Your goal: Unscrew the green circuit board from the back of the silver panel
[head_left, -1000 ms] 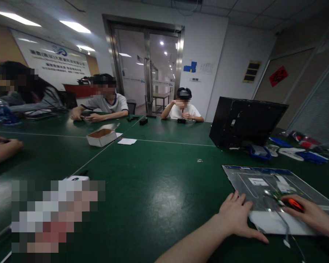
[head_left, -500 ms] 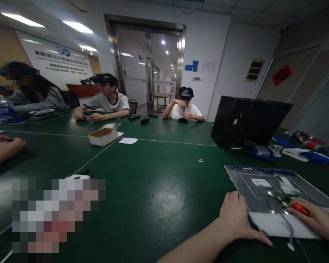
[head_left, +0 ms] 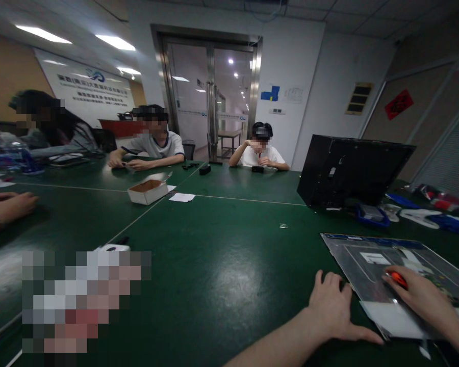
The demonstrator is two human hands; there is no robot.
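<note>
My left hand [head_left: 331,308] rests with fingers apart at the left edge of a flat grey display panel [head_left: 355,262], its thumb stretched along the panel's near corner. Over the panel, my right hand [head_left: 421,293] is closed around an orange-handled screwdriver [head_left: 398,278]; the tip of the tool is hidden. A white label [head_left: 374,258] shows on the panel's back, and a white strip [head_left: 392,320] runs along its near side. The green circuit board is mostly covered by my right hand.
Behind the panel stands a large black monitor casing [head_left: 352,171], with a blue tray [head_left: 372,215] beside it. A small clear packet [head_left: 283,226] lies on the green table [head_left: 229,244]. A white box [head_left: 148,192] is farther left. Other people sit around, one person's hands [head_left: 11,206] at far left.
My right hand has moved left and up across the panel with the screwdriver, away from the green board. My left hand stays at the panel's edge. The view has shifted slightly.
</note>
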